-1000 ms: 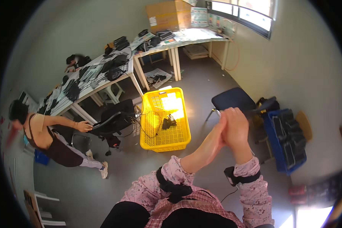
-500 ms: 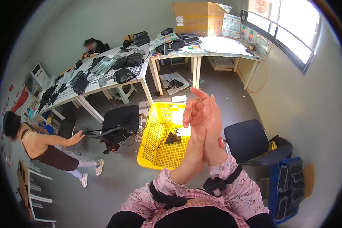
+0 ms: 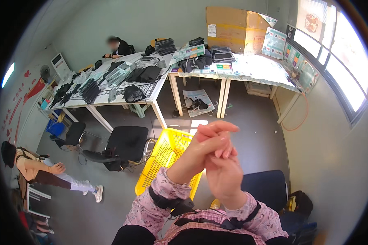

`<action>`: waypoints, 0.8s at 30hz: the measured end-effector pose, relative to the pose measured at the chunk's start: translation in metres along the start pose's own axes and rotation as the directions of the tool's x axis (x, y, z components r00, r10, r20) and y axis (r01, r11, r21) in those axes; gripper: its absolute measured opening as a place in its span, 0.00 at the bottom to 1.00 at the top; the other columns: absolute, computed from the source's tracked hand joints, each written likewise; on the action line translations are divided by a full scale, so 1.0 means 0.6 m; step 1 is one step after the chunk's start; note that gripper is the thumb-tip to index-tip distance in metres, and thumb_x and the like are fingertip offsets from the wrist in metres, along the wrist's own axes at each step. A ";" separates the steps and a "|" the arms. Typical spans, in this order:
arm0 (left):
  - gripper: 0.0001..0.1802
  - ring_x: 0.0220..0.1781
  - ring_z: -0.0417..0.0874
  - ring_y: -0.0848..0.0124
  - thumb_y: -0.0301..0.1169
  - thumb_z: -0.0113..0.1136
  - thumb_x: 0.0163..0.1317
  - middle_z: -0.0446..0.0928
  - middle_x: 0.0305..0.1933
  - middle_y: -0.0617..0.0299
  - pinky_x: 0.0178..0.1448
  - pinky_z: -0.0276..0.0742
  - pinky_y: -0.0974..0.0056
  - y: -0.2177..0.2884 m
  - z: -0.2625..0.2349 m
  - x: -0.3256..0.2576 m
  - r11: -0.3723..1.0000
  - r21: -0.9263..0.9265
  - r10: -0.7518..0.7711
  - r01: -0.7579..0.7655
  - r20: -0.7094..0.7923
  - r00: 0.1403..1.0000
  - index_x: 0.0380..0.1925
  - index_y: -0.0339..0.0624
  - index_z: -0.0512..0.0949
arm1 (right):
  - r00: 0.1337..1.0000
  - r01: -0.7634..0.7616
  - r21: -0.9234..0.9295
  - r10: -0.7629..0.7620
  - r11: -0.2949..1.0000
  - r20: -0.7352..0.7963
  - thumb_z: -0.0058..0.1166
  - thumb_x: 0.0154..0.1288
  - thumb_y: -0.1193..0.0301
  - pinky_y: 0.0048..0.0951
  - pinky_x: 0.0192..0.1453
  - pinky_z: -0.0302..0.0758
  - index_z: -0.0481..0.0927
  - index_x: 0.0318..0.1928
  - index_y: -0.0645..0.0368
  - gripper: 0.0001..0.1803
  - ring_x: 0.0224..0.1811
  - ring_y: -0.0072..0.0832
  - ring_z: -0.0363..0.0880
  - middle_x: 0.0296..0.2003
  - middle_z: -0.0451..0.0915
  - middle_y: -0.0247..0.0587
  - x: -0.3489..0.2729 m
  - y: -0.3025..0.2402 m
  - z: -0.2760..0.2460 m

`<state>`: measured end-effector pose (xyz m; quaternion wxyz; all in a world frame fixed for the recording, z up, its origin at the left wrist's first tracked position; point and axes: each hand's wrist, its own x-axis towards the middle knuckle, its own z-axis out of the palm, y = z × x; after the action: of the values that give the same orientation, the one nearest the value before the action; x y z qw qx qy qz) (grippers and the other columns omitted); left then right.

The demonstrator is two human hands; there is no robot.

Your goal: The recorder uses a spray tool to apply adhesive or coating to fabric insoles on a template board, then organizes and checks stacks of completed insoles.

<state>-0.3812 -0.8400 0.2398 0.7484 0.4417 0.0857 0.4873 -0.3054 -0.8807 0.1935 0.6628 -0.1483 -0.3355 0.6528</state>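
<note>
In front of my chest my two bare hands are clasped together, with no object visible between them. My left hand (image 3: 204,143) lies bent over the top, its fingers wrapped across the fingers of the other. From below, my right hand (image 3: 225,176) reaches up, its curled fingers laced into the left one. Both forearms wear pink floral sleeves with black straps round the wrists. Behind and below the hands a yellow plastic basket (image 3: 155,165) stands on the floor, partly covered by my left arm.
A black chair (image 3: 128,143) stands left of the basket, and a dark chair (image 3: 265,188) at right. White tables (image 3: 157,96) carry black fabric pieces, bags and a keyboard. A large cardboard box (image 3: 227,30) sits at the back. One person (image 3: 118,47) sits there; another (image 3: 32,167) walks at left.
My hands have gone from palm against wrist to laced fingers, and sit slightly lower. The view has shifted, so the basket appears lower. The person at left has lowered an outstretched arm.
</note>
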 end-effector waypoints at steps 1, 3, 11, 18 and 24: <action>0.13 0.18 0.64 0.82 0.32 0.46 0.63 0.63 0.15 0.70 0.26 0.63 0.75 -0.001 0.001 0.028 0.994 0.107 0.021 -0.025 0.043 0.999 0.40 0.33 0.71 | 0.997 -0.041 0.225 0.024 0.973 0.077 0.37 0.58 0.80 0.30 0.63 0.56 0.68 0.48 0.69 0.17 0.56 0.29 0.64 0.48 0.70 0.42 0.013 -0.019 -0.023; 0.13 0.16 0.61 0.83 0.33 0.44 0.65 0.61 0.14 0.72 0.23 0.60 0.76 -0.003 -0.002 0.084 0.996 0.067 0.057 -0.059 0.029 0.998 0.40 0.33 0.71 | 0.971 -0.072 0.434 -0.036 0.898 0.235 0.36 0.62 0.79 0.29 0.60 0.60 0.69 0.47 0.73 0.15 0.57 0.33 0.65 0.48 0.70 0.46 0.050 -0.048 -0.062; 0.15 0.20 0.65 0.79 0.34 0.37 0.66 0.65 0.15 0.68 0.25 0.62 0.75 -0.097 -0.030 0.269 0.385 0.801 0.734 -0.459 0.035 0.678 0.29 0.39 0.74 | 0.989 0.058 -0.485 0.017 0.873 0.150 0.40 0.66 0.70 0.32 0.63 0.54 0.58 0.58 0.69 0.22 0.61 0.32 0.57 0.56 0.61 0.44 0.172 -0.115 -0.118; 0.15 0.27 0.69 0.76 0.34 0.39 0.64 0.70 0.26 0.63 0.34 0.63 0.76 -0.146 -0.090 0.338 0.290 0.728 0.616 -0.622 0.356 0.703 0.30 0.38 0.74 | 0.955 -0.064 -0.092 0.088 0.994 0.284 0.42 0.63 0.63 0.34 0.41 0.69 0.64 0.43 0.64 0.16 0.37 0.36 0.71 0.34 0.71 0.50 0.351 -0.122 -0.210; 0.16 0.33 0.70 0.73 0.35 0.37 0.64 0.72 0.35 0.61 0.43 0.65 0.77 -0.108 -0.160 0.414 0.975 -0.224 0.063 0.001 0.277 0.959 0.37 0.37 0.74 | 0.965 -0.134 0.079 0.112 0.988 0.236 0.43 0.62 0.57 0.33 0.37 0.75 0.65 0.46 0.63 0.22 0.32 0.40 0.77 0.31 0.75 0.52 0.438 -0.118 -0.193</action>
<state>-0.2655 -0.5933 0.2093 0.7898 0.4216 -0.0836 0.4376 -0.1976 -0.6062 0.2196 0.5837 -0.0606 -0.3694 0.7205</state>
